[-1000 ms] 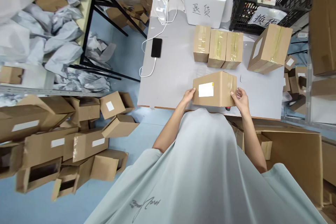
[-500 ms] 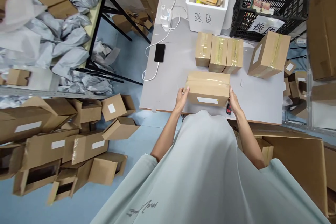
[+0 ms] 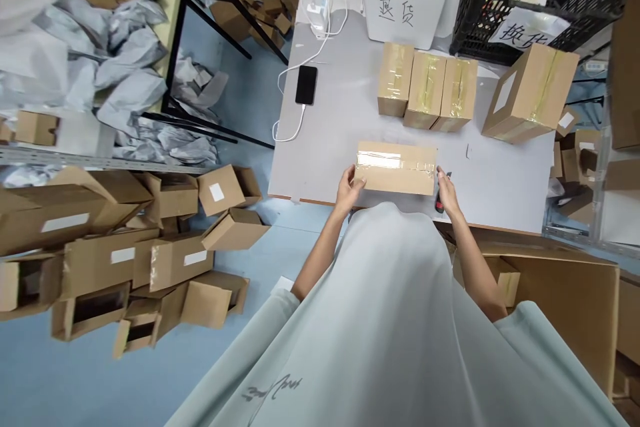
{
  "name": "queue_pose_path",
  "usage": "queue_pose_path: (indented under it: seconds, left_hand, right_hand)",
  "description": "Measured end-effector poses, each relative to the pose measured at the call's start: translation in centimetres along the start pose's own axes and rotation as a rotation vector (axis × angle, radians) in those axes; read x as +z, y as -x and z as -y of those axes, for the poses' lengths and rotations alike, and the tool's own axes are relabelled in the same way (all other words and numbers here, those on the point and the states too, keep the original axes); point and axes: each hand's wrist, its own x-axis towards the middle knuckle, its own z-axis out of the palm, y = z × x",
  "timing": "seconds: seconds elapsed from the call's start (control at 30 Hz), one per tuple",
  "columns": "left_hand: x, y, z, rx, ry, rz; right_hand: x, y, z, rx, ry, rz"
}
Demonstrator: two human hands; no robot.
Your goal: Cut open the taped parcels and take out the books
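Observation:
A taped cardboard box (image 3: pixel 396 177) is at the near side of the table, between my two hands. My left hand (image 3: pixel 349 191) grips its left end, thumb on the near corner and fingers curled along the side. At the opposite end, my right hand (image 3: pixel 447 193) is closed against the box's right side, its fingers partly hidden. A black and red tool, perhaps a cutter (image 3: pixel 439 203), lies beside my right hand, partly covered by it. The upper face of the box carries shiny clear tape.
Three taped boxes (image 3: pixel 425 90) stand in a row farther back, with a larger box (image 3: pixel 531 95) to their right. Behind are a white foam bin (image 3: pixel 405 13) and a black crate (image 3: pixel 540 0). A phone (image 3: pixel 306 85) lies on the table (image 3: pixel 335 140); open cartons (image 3: pixel 175 260) cover the left floor.
The box has been turned between my hands: its white-labelled side no longer shows, and a shiny taped face does. My view has shifted slightly. Both hands stay at the box's ends.

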Motion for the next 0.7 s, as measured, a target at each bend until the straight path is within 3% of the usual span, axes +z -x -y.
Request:
queue_pose_path:
  seconds: [0.1,0.23,0.53,0.7]
  left_hand:
    - [-0.2,-0.7,-1.1,0.127,-0.105,-0.012]
    - [-0.5,-2.0,-2.4,0.283,-0.232,0.053]
    - [0.3,-2.3,-1.6,0.253,-0.285,0.112]
    - [-0.3,-2.9,-1.5,0.257,-0.317,0.083]
  right_hand:
    - [-1.5,0.1,-2.5,0.148,0.224,-0.201]
    - [-1.9,0.6,-5.2,0.321,0.392,-0.248]
    - [1.7,2.1,-6.7,0.377,0.416,-0.241]
    - [1.2,1.4,-6.1,0.384,0.368,-0.280]
